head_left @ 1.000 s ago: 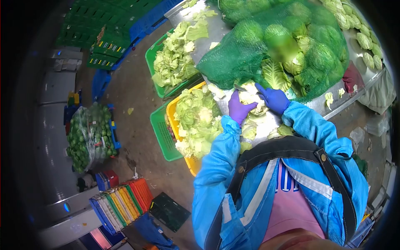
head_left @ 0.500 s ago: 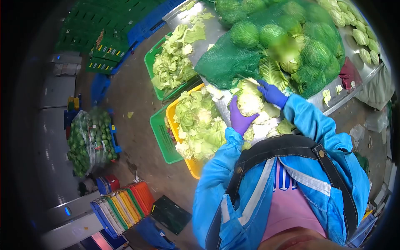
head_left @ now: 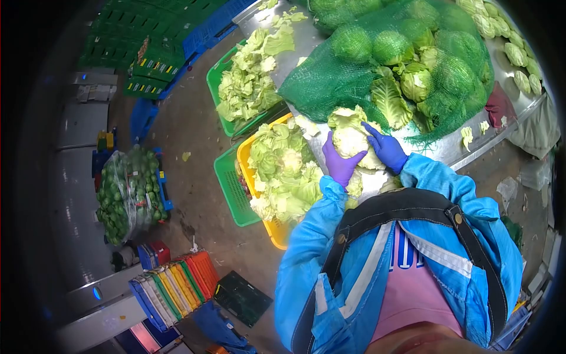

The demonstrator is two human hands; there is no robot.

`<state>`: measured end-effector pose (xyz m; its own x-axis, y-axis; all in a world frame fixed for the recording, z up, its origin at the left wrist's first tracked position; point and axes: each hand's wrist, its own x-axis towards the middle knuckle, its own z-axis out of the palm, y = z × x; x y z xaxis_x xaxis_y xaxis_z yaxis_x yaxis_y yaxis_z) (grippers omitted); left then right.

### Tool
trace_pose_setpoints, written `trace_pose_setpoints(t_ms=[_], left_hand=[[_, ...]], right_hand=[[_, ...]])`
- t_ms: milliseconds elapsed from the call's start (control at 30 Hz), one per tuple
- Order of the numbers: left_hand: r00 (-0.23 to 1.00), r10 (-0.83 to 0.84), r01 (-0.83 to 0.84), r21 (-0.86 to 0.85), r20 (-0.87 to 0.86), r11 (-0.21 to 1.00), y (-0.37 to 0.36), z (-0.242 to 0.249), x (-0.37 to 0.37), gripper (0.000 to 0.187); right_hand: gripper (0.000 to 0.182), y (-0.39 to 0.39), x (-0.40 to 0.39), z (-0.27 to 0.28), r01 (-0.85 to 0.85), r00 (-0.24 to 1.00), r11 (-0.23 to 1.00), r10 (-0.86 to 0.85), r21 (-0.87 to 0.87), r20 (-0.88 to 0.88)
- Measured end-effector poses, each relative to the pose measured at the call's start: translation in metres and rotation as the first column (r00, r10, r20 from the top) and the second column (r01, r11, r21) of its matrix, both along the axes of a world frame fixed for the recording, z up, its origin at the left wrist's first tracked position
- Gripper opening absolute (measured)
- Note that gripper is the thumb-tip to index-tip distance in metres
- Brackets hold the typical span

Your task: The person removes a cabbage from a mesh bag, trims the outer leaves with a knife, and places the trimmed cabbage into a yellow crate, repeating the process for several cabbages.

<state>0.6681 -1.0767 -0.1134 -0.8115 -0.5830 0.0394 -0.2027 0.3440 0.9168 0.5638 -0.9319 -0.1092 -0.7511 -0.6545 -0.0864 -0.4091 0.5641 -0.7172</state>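
My left hand (head_left: 342, 160), in a purple glove, grips the near left side of a pale cabbage (head_left: 352, 140) over the metal table (head_left: 466, 141). From the right, my right hand (head_left: 384, 147), in a blue-violet glove, holds the same cabbage with its fingers along the top. Loose pale leaves lie under and beside it. Just beyond is a green net sack (head_left: 330, 82) full of cabbages, with a leafy head (head_left: 415, 84) showing at its opening.
Left of the table stand a yellow crate (head_left: 277, 233) and a green crate (head_left: 215, 76) of leaves. Trimmed cabbages (head_left: 516, 54) lie at the far right. A dark red cloth (head_left: 498, 105) is near the table's edge. Stacked coloured crates (head_left: 177, 289) stand at the lower left.
Both hands now clasp the cabbage, my right hand having closed in on its side. A blurred leafy piece over the net sack is no longer in the air; a leafy head shows there.
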Motion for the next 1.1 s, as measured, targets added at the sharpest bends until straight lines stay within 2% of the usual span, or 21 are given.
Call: trace_pose_setpoints(t_ms=[33, 100, 200, 233, 267, 300, 333, 367, 400, 500, 533, 567, 633, 667, 700, 733, 767, 900, 967, 1100], left_hand=[[1.000, 0.003, -0.002, 0.025, -0.019, 1.000, 0.001, -0.004, 0.001, 0.108], [0.999, 0.004, -0.003, 0.049, -0.037, 0.999, -0.001, -0.012, 0.001, 0.107], [0.998, -0.034, 0.039, 0.097, -0.050, 0.995, -0.003, -0.020, 0.005, 0.106], [0.996, -0.035, 0.041, 0.079, -0.078, 0.996, -0.003, -0.019, 0.007, 0.106], [0.994, -0.034, 0.041, 0.060, -0.105, 0.997, -0.003, -0.019, 0.010, 0.106], [0.994, -0.035, 0.042, 0.059, -0.106, 0.997, -0.003, -0.019, 0.014, 0.106], [0.991, -0.047, 0.059, 0.093, -0.124, 0.994, -0.004, -0.018, 0.017, 0.105], [0.988, -0.056, 0.074, 0.126, -0.144, 0.989, -0.006, -0.018, 0.016, 0.104], [0.988, -0.050, 0.069, 0.126, -0.144, 0.990, -0.006, -0.018, 0.016, 0.104], [0.994, -0.040, 0.056, 0.152, -0.105, 0.987, -0.004, -0.007, 0.011, 0.102], [0.997, 0.009, 0.001, 0.133, -0.079, 0.991, -0.002, 0.000, 0.008, 0.100], [0.997, 0.059, -0.052, 0.112, -0.054, 0.992, 0.000, 0.006, 0.005, 0.099], [0.995, 0.059, -0.052, 0.087, -0.077, 0.995, 0.000, 0.019, 0.001, 0.098], [0.993, 0.060, -0.054, 0.062, -0.098, 0.997, 0.000, 0.022, 0.001, 0.098], [0.993, 0.064, -0.058, 0.063, -0.097, 0.996, -0.002, 0.016, 0.001, 0.098], [0.996, 0.040, -0.025, 0.187, -0.078, 0.982, -0.006, 0.010, -0.003, 0.097], [0.998, 0.012, 0.008, 0.307, -0.063, 0.952, -0.008, 0.005, -0.005, 0.096], [0.998, 0.012, 0.017, 0.424, -0.067, 0.905, -0.006, 0.009, -0.006, 0.098], [0.999, -0.028, 0.028, 0.004, 0.018, 1.000, -0.005, 0.017, -0.005, 0.100], [0.992, 0.010, 0.001, -0.089, 0.127, 0.996, 0.000, 0.014, -0.008, 0.102]], right_hand=[[0.043, 0.000, -0.003, -0.001, 0.051, 0.983, 0.997, -0.040, -0.057, 0.180], [0.039, 0.000, -0.007, -0.002, 0.160, 0.861, 0.979, -0.078, -0.123, 0.502], [0.042, -0.002, -0.023, -0.018, 0.230, 0.802, 0.968, -0.128, -0.103, 0.584], [0.046, -0.001, -0.029, -0.016, 0.244, 0.767, 0.970, -0.185, -0.013, 0.615], [0.046, 0.004, -0.036, -0.033, 0.245, 0.767, 0.969, -0.186, -0.013, 0.614], [0.046, 0.012, -0.041, -0.052, 0.148, 0.934, 0.988, -0.128, -0.034, 0.334], [0.046, 0.015, -0.044, -0.065, 0.047, 0.999, 0.999, -0.046, -0.024, 0.019], [0.049, 0.013, -0.045, -0.031, 0.034, 0.930, 0.994, -0.071, 0.108, 0.360], [0.049, 0.011, -0.041, -0.006, 0.028, 0.930, 0.994, -0.066, 0.107, 0.360], [0.055, 0.009, -0.016, 0.031, -0.004, 0.991, 0.994, -0.011, 0.108, 0.134], [0.055, 0.010, -0.006, 0.036, -0.003, 0.991, 0.994, -0.011, 0.107, 0.134], [0.055, 0.011, 0.003, 0.040, -0.046, 0.998, 0.991, 0.040, 0.122, 0.053], [0.056, 0.013, 0.006, 0.030, -0.093, 0.990, 0.983, 0.108, 0.158, -0.087], [0.056, 0.016, 0.004, 0.024, -0.096, 0.990, 0.983, 0.111, 0.159, -0.089], [0.057, 0.018, 0.004, 0.019, -0.162, 0.970, 0.984, 0.173, 0.075, -0.170], [0.059, 0.018, 0.003, 0.019, -0.231, 0.941, 0.973, 0.222, -0.005, -0.256], [0.059, 0.017, 0.003, 0.018, -0.231, 0.941, 0.973, 0.222, -0.006, -0.257], [0.059, 0.015, 0.002, 0.025, -0.233, 0.949, 0.968, 0.247, 0.094, -0.196], [0.059, 0.011, 0.004, 0.028, -0.213, 0.957, 0.970, 0.232, 0.119, -0.176], [0.055, 0.003, 0.002, 0.016, -0.131, 0.968, 0.983, 0.155, 0.132, -0.196]])
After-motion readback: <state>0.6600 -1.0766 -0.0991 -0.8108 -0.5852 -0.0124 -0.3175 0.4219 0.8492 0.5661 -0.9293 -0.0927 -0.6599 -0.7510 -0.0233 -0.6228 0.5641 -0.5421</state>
